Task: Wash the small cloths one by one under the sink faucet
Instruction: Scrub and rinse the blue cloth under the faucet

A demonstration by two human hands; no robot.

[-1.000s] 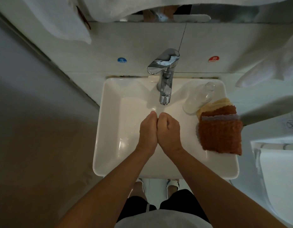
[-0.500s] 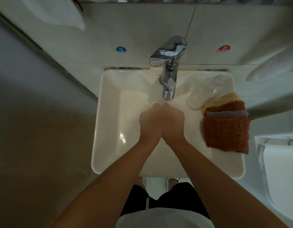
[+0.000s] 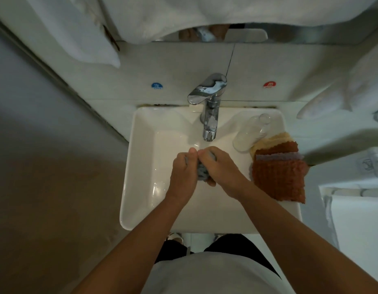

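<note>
A small grey cloth [image 3: 203, 171], bunched into a wad, sits between the two hands over the basin of the white rectangular ceramic sink [image 3: 141, 166], just in front of and below the spout. The left hand [image 3: 183, 174] is curled round the cloth's left side, its thumb pointing up toward the spout. The right hand [image 3: 222, 166] is clenched on the cloth from the right and above, with grey fabric showing at its fingertips and below its palm. The knuckles of the two hands nearly touch at the top.

The chrome single-lever faucet [image 3: 209, 111] stands at the back middle of the sink, its lever angled toward the left. Whether water is running cannot be told.

On the right ledge of the sink lies a stack of small folded waffle-weave cloths [image 3: 279, 177]: a rust-brown one on top, a lilac edge beneath it, another rust-brown one and a pale yellow one at the back. The stack's near corner overhangs the basin edge. A clear drinking glass [image 3: 251, 133] stands just behind the stack, touching or almost touching the yellow cloth.

On the tiled wall behind, a round blue cold sticker [image 3: 156, 85] is left of the faucet and a round red hot sticker [image 3: 269, 84] is right of it. White towels [image 3: 82, 39] hang above.
</note>
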